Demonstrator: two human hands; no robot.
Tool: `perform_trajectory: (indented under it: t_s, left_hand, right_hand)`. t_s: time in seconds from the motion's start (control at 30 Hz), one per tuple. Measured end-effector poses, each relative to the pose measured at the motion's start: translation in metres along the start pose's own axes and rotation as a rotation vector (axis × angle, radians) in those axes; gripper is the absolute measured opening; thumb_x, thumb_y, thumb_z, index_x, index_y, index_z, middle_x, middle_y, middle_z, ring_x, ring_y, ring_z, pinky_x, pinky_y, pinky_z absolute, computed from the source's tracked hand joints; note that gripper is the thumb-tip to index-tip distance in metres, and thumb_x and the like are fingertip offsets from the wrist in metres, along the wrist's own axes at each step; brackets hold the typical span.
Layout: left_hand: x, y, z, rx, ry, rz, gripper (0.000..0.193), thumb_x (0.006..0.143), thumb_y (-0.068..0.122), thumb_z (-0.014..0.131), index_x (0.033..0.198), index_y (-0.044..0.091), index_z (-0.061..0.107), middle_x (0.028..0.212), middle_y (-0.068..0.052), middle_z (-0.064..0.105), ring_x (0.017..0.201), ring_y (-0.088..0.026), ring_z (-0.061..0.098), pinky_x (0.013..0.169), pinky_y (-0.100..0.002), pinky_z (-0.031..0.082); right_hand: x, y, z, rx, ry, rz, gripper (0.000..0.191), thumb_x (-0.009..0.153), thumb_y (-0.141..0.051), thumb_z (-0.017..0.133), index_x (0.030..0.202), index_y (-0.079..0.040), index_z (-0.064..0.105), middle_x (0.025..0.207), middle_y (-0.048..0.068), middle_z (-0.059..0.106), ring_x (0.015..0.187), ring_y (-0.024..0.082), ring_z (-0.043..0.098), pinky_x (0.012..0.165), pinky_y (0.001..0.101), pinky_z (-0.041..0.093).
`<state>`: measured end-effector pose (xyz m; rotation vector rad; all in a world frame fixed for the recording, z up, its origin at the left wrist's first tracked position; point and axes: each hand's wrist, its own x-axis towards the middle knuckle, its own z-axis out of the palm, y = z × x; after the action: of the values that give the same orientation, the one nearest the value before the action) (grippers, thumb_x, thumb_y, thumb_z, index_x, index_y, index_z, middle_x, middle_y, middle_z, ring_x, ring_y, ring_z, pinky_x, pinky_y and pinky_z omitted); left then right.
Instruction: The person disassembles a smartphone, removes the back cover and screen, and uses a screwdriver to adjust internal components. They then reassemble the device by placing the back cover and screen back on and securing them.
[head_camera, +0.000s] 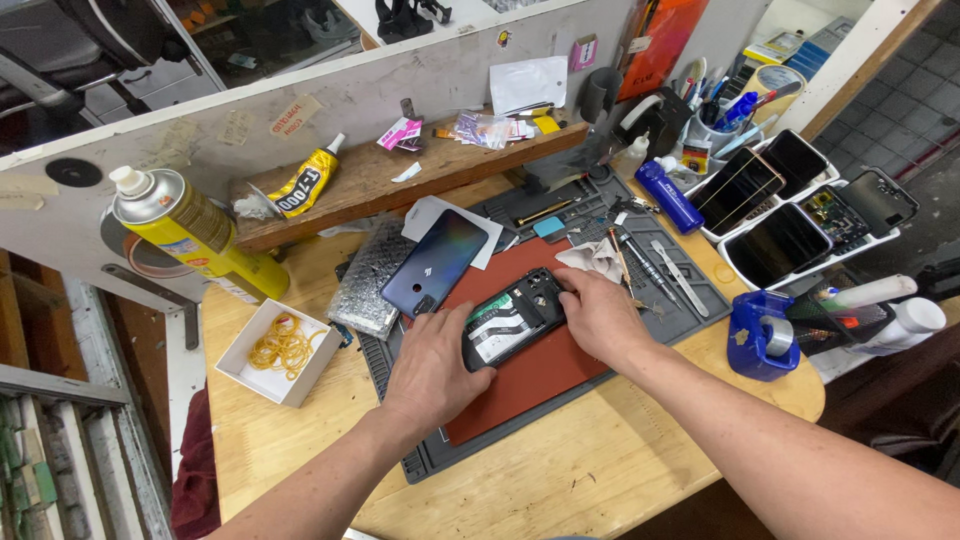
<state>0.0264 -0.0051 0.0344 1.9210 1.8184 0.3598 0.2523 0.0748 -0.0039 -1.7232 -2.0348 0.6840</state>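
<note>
Both forearms enter from the near edge of the light wooden workbench (560, 480). The left hand (432, 368) lies palm down on the red rubber work mat (530, 375), fingers spread and pressing against the near end of the opened black smartphone with its back cover off (512, 318); it steadies the phone rather than closing around it. The right hand (600, 312) rests on the far right end of the same phone, fingers curled over its edge. Whether the fingertips pinch a small part there cannot be told, as the hand hides the contact.

The opened phone lies flat and diagonal near the centre of the red mat, internals facing up. The red mat sits on a grey compartmented repair mat (690, 300), whose right side holds loose metal hand tools (650, 270).

Just beyond the left hand, a dark blue glossy phone back cover (436, 262) lies tilted across the mats' far left corner. At the bench's left edge, a white cardboard box of yellow rubber bands (282, 350) stands open, with a yellow spray can (190, 232) behind it. At the right edge sits a blue tape dispenser (760, 335), and beyond it white trays of black phone screens (780, 215).
</note>
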Motion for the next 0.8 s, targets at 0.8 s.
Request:
perform_trajectory:
  t_s: [0.8]
  left_hand:
    - [-0.003,0.001,0.004,0.061,-0.005,-0.04,0.082,0.073,0.03,0.084,0.14,-0.001,0.049,0.141,-0.016,0.052,0.134,-0.031,0.044,0.115,-0.042,0.033]
  right_hand:
    - [0.004,-0.016,-0.002,-0.15,-0.124,0.014,0.046,0.094,-0.015,0.064,0.139,-0.022,0.061,0.129,0.013,0.058,0.121,0.031,0.059,0.103,0.0418,0.048]
